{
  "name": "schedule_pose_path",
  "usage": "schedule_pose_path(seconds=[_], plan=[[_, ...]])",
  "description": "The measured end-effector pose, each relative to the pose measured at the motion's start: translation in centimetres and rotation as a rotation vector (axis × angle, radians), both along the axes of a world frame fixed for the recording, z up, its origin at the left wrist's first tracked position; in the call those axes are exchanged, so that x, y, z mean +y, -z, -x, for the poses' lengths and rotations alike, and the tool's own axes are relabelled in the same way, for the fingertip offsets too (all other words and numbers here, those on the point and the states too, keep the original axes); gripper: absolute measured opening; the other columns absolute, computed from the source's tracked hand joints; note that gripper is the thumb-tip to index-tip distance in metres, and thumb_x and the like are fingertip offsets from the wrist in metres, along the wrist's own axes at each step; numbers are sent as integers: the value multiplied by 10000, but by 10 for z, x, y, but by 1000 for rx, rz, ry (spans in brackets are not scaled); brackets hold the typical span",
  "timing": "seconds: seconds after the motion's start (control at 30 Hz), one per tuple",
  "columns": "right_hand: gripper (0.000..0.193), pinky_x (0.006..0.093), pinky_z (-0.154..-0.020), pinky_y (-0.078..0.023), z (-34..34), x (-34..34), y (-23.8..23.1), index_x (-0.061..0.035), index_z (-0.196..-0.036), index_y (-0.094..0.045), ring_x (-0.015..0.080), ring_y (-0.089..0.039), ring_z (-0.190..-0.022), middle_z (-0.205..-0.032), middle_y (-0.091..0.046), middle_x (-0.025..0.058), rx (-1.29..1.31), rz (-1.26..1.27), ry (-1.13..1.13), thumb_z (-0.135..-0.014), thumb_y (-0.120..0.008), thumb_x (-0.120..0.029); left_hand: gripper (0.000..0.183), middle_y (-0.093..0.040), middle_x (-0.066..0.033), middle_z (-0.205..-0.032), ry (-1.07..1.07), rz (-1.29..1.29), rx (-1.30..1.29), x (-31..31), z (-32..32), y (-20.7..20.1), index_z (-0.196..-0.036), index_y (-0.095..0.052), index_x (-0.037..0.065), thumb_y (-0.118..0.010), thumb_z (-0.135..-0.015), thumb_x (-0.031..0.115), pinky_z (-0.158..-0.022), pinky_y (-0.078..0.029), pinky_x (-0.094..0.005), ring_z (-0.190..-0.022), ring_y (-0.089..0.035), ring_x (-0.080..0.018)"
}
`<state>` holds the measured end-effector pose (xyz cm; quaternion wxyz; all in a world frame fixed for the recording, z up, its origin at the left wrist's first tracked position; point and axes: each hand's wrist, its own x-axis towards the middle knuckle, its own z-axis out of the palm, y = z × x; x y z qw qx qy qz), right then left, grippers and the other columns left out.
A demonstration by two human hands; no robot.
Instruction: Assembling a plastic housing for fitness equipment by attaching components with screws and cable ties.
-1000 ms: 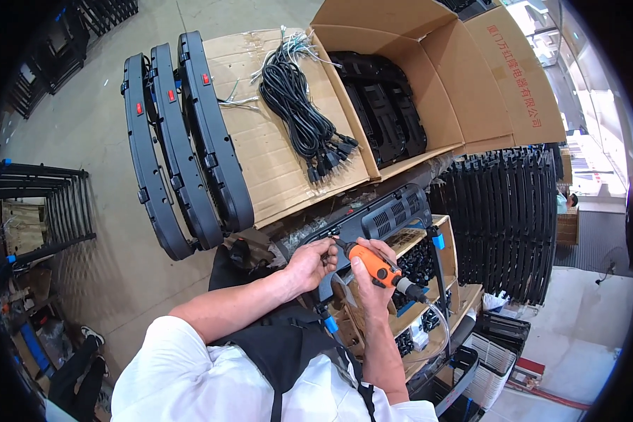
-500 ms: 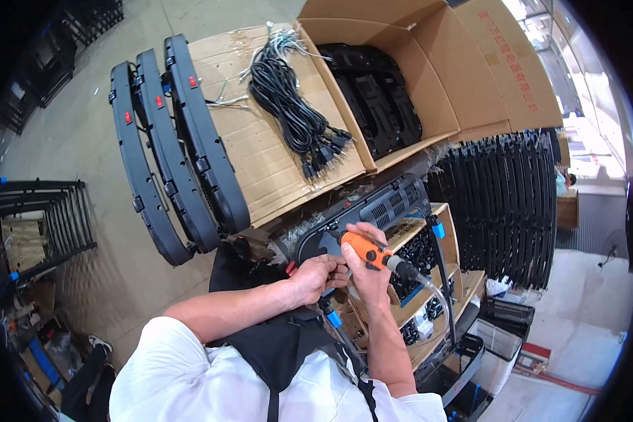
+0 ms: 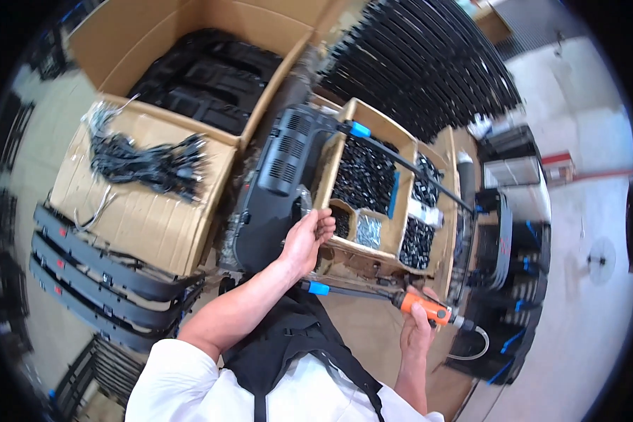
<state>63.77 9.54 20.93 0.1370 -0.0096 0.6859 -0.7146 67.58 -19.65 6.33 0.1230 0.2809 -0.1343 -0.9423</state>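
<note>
My left hand (image 3: 304,243) is over the right edge of a long black plastic housing (image 3: 260,225), beside a wooden parts box (image 3: 321,204). Its fingers are loosely bent and slightly apart, with nothing visible in them. Close to the fingertips are a small compartment of dark screws (image 3: 340,219) and one of silvery screws (image 3: 368,231). At the lower right, my right hand (image 3: 416,334) grips an orange air screwdriver (image 3: 423,307), whose clear hose curves off to the right. The driver's nose points left, near a black bar with a blue sleeve (image 3: 318,288).
A cardboard sheet (image 3: 70,165) bears a bundle of black cables (image 3: 144,165). Behind it stands an open carton (image 3: 130,32) of black plastic parts. Curved black covers (image 3: 98,302) lie at the left. Stacked black frames (image 3: 415,63) stand at the back. Another black bar (image 3: 429,179) crosses the parts box.
My view has turned to the right. My left hand has left the housing's surface for the parts box's edge. The air screwdriver has moved off the housing to the right in my right hand.
</note>
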Motion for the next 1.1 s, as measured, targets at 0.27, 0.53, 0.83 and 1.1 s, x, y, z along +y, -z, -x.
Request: schedule_pose_path(seconds=[0.27, 0.53, 0.83, 1.1], plan=[[502, 481, -1029, -564, -61, 123, 57, -56, -1422, -458, 306, -672, -1154, -1327, -618, 223, -202, 15, 407, -975, -680, -106, 586, -411, -135, -1619, 229, 753, -14, 18, 61, -14, -1568, -420, 59, -411, -1123, 441, -1263, -199, -358, -1541, -285, -214], [279, 479, -1052, -522, 3, 171, 251, -105, -1232, -568, 293, -648, -1173, -1275, -651, 132, -618, 377, 552, -1012, -663, -248, 457, -701, -235, -1208, 839, 1565, -113, 91, 13, -16, -1228, -689, 27, -553, -1032, 416, -1011, -514, -462, -1175, -661, -384], [271, 415, -961, -582, 80, 74, 401, -157, -1163, -602, 232, -654, -1134, -1186, -673, 95, -954, 515, 281, -995, -704, -342, 641, -746, -249, -1015, 1377, 1901, -842, 144, 24, -20, -1055, -754, 47, -395, -1042, 577, -917, -545, -531, -1001, -717, -426], [353, 367, -889, -625, 81, 52, 373, -41, -1113, -654, 274, -756, -895, -990, -754, 127, -1071, 350, -284, -1051, -586, -382, 591, -740, -252, -928, 1293, 1917, -1088, 159, 32, -14, -954, -788, 97, -491, -1003, 606, -885, -559, -526, -942, -721, -442]])
